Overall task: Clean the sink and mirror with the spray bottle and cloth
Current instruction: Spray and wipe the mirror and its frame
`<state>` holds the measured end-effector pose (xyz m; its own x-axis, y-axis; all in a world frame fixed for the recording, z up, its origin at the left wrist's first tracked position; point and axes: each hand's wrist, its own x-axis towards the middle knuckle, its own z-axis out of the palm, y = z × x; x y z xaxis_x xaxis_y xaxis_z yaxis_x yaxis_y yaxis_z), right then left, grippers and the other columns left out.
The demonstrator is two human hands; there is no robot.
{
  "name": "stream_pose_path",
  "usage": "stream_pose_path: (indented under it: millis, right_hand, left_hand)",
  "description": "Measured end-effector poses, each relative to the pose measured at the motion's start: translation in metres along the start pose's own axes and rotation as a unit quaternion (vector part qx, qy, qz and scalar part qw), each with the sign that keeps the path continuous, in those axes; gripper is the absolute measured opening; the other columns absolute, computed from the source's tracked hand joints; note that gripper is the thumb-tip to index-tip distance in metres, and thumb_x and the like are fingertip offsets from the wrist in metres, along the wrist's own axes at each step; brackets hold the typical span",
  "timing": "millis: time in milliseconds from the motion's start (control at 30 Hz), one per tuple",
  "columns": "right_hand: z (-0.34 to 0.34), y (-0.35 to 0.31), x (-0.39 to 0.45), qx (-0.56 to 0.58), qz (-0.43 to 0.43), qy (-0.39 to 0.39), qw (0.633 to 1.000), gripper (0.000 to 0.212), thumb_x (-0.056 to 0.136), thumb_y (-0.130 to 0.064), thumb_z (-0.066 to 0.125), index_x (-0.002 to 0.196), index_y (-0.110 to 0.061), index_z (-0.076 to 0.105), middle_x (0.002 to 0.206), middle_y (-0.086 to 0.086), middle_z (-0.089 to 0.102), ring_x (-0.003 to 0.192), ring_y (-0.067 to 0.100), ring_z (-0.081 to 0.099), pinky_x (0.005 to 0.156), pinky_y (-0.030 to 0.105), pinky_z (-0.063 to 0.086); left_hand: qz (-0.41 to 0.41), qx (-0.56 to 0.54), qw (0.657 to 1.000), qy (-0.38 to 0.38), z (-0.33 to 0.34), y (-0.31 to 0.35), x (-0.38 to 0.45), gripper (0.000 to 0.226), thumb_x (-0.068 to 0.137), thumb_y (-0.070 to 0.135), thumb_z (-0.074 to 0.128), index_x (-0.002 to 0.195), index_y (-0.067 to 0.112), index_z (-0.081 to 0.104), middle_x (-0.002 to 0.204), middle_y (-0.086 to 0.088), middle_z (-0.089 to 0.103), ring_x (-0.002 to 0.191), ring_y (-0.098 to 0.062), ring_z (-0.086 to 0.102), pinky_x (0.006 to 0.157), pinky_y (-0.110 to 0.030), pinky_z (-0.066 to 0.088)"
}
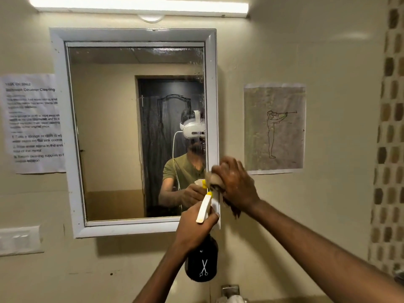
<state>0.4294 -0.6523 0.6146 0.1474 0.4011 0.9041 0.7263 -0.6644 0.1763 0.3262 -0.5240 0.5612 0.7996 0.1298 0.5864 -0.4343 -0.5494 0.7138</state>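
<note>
pressing a bunched brown cloth point(215, 179) against the lower right edge of the mirror point(122, 132), the right hand point(237, 185) has its fingers curled tight over the wad, so the palm can push it flat where glass meets the white frame point(213, 106). the left hand point(194, 229) is wrapped closed around the neck of the spray bottle point(202, 259), fingers near the white trigger, its yellow nozzle aimed at the glass just beside the cloth; held that way it looks ready to wet the spot being rubbed. the dark bottle body hangs below the fist, in front of the wall under the mirror. droplets and streaks show along the top and right side of the glass, so the wiping seems only partly done. the sink is almost out of view; only a metal fitting point(229, 290) shows at the bottom edge. taped paper sheets point(32, 123) flank the mirror.
</note>
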Motion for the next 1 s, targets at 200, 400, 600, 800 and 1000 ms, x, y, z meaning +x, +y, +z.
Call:
stream_pose_path:
  millis: [200,400,600,800,1000]
  right_hand:
    - [-0.008,0.007,0.031,0.004,0.008,0.019,1.000,0.040,0.079,-0.033,0.042,0.108,-0.014,0.060,0.116,0.018,0.051,0.096,0.034,0.052,0.072,0.040,0.049]
    - [-0.043,0.029,0.171,-0.005,0.075,0.122,0.990,0.028,0.088,-0.014,0.057,0.116,-0.015,0.055,0.129,0.017,0.042,0.106,0.033,0.046,0.081,0.042,0.049]
    - [-0.065,0.040,0.214,-0.036,0.027,0.128,0.991,0.034,0.080,-0.006,0.055,0.113,-0.009,0.055,0.121,0.019,0.047,0.110,0.035,0.043,0.088,0.046,0.043]
    - [-0.028,0.028,0.115,0.016,-0.014,0.113,0.993,0.032,0.079,-0.020,0.057,0.110,-0.016,0.051,0.115,0.019,0.049,0.095,0.036,0.049,0.073,0.045,0.050]
    - [-0.008,0.022,0.047,0.043,-0.006,0.013,0.999,0.045,0.071,-0.007,0.069,0.109,-0.023,0.051,0.114,0.013,0.048,0.095,0.032,0.051,0.069,0.042,0.051]
  left_hand:
    - [-0.004,0.004,1.000,-0.010,0.000,0.001,-0.002,0.033,0.075,0.038,0.055,0.080,0.005,0.059,0.065,0.002,0.057,0.059,-0.014,0.048,0.061,-0.029,0.040]
    - [0.015,-0.003,1.000,0.003,-0.014,0.032,0.020,0.018,0.087,0.019,0.062,0.078,0.004,0.058,0.071,-0.008,0.061,0.066,-0.016,0.050,0.068,-0.035,0.045]
    - [0.035,-0.022,0.999,0.017,-0.022,0.062,0.039,0.034,0.075,0.031,0.054,0.081,-0.002,0.059,0.074,-0.017,0.062,0.069,-0.032,0.055,0.078,-0.052,0.049]
    - [0.019,-0.031,0.998,0.048,-0.019,0.055,0.038,0.024,0.082,0.024,0.060,0.080,0.000,0.060,0.065,-0.001,0.055,0.067,-0.022,0.055,0.077,-0.052,0.050]
    - [-0.056,-0.006,0.998,0.028,-0.007,0.029,0.019,0.028,0.068,0.032,0.052,0.068,0.007,0.065,0.067,-0.010,0.072,0.068,-0.028,0.068,0.073,-0.047,0.057]
